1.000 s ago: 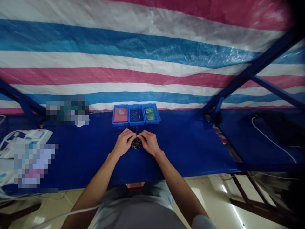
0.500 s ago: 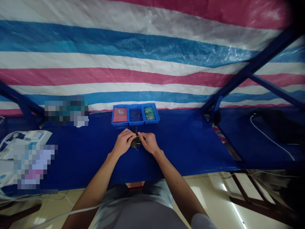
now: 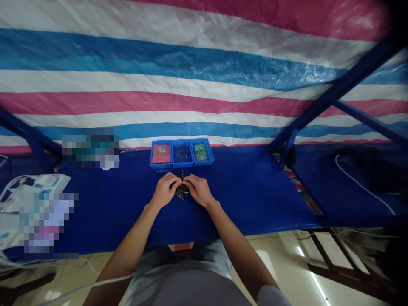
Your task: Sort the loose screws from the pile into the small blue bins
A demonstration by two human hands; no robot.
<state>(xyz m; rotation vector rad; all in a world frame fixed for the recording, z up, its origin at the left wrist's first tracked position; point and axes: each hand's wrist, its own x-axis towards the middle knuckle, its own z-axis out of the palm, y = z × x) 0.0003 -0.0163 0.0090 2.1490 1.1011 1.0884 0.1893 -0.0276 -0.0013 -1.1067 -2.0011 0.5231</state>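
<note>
A loose pile of thin, brass-and-dark metal fasteners [image 3: 181,193], screws or nails by their look, lies on the blue table. Over it, my left hand [image 3: 165,189] is closed in a pinch, thumb and fingertips together. My right hand [image 3: 198,188] pinches from the other side, its fingertips meeting those of the left. Whatever sits between the fingertips is too small to make out. Just behind the pile stand three blue bins side by side: the left bin [image 3: 151,161] with a red packet, the middle bin [image 3: 183,164] with dark thin fasteners, the right bin [image 3: 204,162] with silvery pieces on green.
The blue tabletop [image 3: 255,191] stretches to both sides. At the left lie a white power strip [image 3: 59,180] and blurred-out items. A striped tarp [image 3: 191,80] hangs behind, with a blue metal frame [image 3: 318,97] at the right. A white cable [image 3: 111,279] crosses my left forearm.
My fingertips have come together over the pile, the right-hand fingers curling in towards the left. The bins and the pile have stayed where they were.
</note>
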